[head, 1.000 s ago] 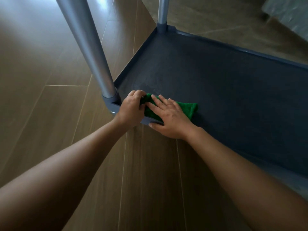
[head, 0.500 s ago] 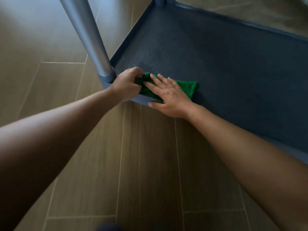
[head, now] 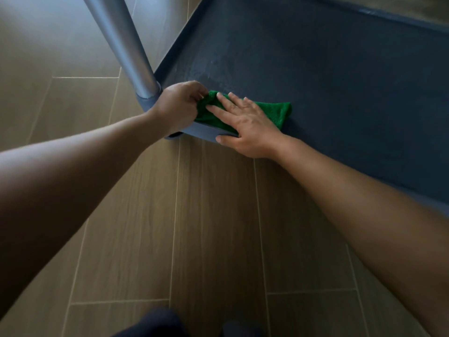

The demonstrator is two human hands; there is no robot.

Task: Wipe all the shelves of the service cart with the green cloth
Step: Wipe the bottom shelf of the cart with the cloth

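Green terry cloth (head: 272, 113) bunched at near corner of dark blue plastic cart shelf (head: 340, 105), just beside grey metal post (head: 126, 45). Pinched at one end by left hand (head: 177, 105); pressed flat under spread right hand (head: 247, 127).

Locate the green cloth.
In the head view, the green cloth lies at the near left corner of the dark shelf, beside the metal post, pinched by the left hand and pressed under the right hand.

The left hand (head: 178, 105) grips the cloth (head: 272, 111) by its end, on the near corner of the shelf (head: 328, 81). Just right of the grip, the right hand (head: 245, 127) lies on the cloth. The post (head: 126, 42) stands just left of the grip.
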